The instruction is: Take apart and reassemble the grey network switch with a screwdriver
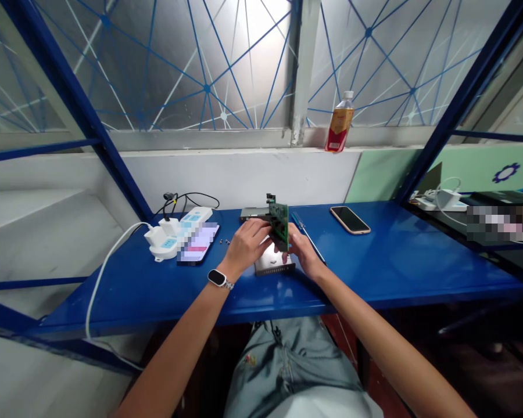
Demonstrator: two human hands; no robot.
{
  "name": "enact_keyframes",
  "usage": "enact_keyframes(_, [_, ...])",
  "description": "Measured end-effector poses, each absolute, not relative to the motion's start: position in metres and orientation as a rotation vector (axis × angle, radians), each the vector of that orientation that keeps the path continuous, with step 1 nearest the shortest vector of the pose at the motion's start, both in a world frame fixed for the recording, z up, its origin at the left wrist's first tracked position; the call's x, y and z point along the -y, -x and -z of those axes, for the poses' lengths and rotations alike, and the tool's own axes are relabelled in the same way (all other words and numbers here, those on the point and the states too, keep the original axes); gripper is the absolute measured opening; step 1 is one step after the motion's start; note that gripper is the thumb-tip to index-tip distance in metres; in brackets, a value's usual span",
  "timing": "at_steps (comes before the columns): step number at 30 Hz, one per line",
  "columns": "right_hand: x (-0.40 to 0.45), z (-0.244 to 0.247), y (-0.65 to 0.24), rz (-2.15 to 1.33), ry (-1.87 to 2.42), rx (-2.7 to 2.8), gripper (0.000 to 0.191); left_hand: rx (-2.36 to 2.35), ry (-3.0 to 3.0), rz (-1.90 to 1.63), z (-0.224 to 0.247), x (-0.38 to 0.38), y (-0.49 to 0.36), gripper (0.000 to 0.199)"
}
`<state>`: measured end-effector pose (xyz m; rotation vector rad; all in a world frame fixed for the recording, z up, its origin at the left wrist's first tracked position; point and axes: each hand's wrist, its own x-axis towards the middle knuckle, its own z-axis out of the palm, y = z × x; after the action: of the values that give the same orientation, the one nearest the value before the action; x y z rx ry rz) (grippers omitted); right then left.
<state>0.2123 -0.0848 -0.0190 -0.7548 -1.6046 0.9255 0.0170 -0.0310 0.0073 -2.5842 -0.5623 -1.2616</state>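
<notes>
A green circuit board (280,224) stands on edge between my hands above the blue table. My left hand (249,242) grips it from the left, fingers bent against its side. On the right, my right hand (304,251) is closed on its lower edge, with some fingers hidden behind the board. Beneath it lies a silver metal cover (273,262) with a slotted front edge. A flat grey metal case (253,213) sits just behind my left hand. To the right rests a screwdriver (310,237), and several small screws (224,241) lie left of my left hand.
A power strip (181,235) with plugs and cables and a lit phone (199,244) occupy the left side. Another phone (350,220) lies at the right rear. A bottle (340,123) stands on the window ledge. Blue metal posts (76,98) frame the table (387,261).
</notes>
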Motion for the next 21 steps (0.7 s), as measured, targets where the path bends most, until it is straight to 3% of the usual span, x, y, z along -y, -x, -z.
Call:
enact_keyframes(7, [0.083,0.019,-0.213,-1.009,0.701,1.534,0.056,0.582,2.561,1.435,-0.005,0.036,-0.024,0.02])
enact_keyframes(14, [0.085,0.019,-0.209,-0.685,0.854,1.647,0.07,0.777,2.679,1.783,-0.006,0.043,-0.034,0.019])
enact_keyframes(21, [0.087,0.015,-0.206,-0.514,1.013,1.768,0.084,1.185,2.72,2.415,-0.01,0.037,-0.037,0.042])
